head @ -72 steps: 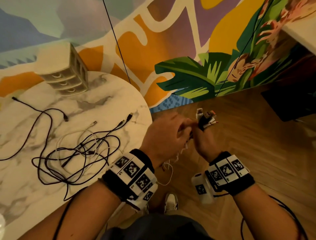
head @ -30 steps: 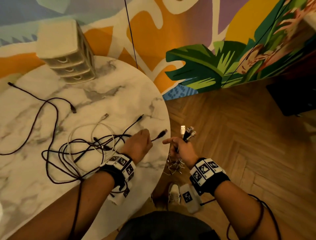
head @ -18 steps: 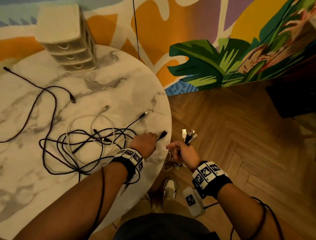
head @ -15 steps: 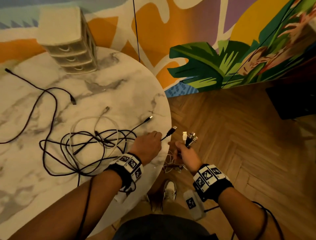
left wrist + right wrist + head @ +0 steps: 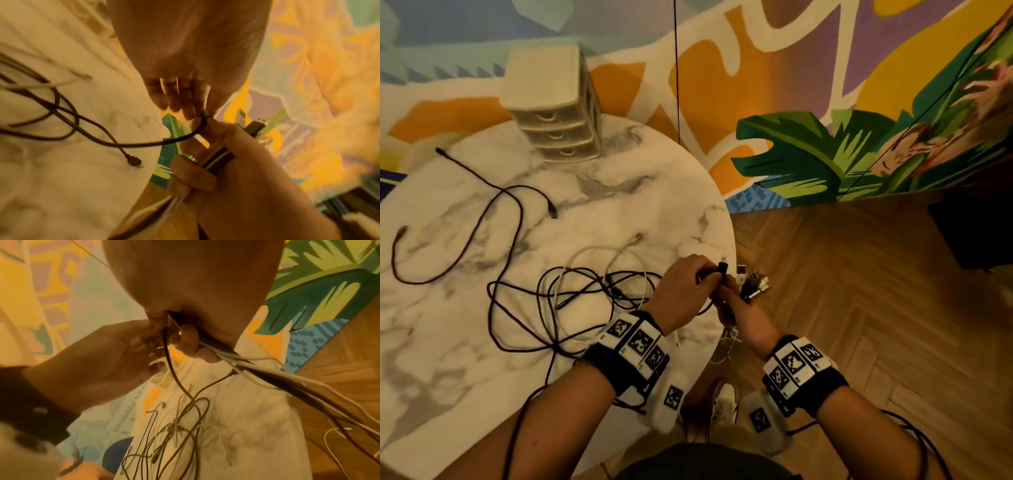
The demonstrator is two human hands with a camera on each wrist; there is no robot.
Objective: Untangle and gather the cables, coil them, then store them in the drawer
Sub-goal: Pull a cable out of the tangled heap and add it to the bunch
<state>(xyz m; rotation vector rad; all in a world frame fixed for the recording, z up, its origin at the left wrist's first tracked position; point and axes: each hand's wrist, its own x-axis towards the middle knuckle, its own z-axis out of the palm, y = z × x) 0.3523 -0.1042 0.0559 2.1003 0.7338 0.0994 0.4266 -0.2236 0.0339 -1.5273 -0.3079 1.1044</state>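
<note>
left hand (image 5: pixel 683 291): fingers curled, pinching a black cable end, knuckles up | right hand (image 5: pixel 739 308): fist closed round a bundle of cables | hands touching at the fingertips | both wrists wear marker bands

Black and white cables (image 5: pixel 571 294) sit tangled mid-table (image 5: pixel 619 192), some gathered ends bunched just off its right edge, little three-drawer unit (image 5: pixel 554 113) shut at the far edge.

Each bare forearm carries a black wristband (image 5: pixel 631 359) faced with white square-coded marker tiles (image 5: pixel 792 363). A white tagged module (image 5: pixel 671 399) hangs beneath each. Thin black leads (image 5: pixel 924 442) trail along both forearms.
</note>
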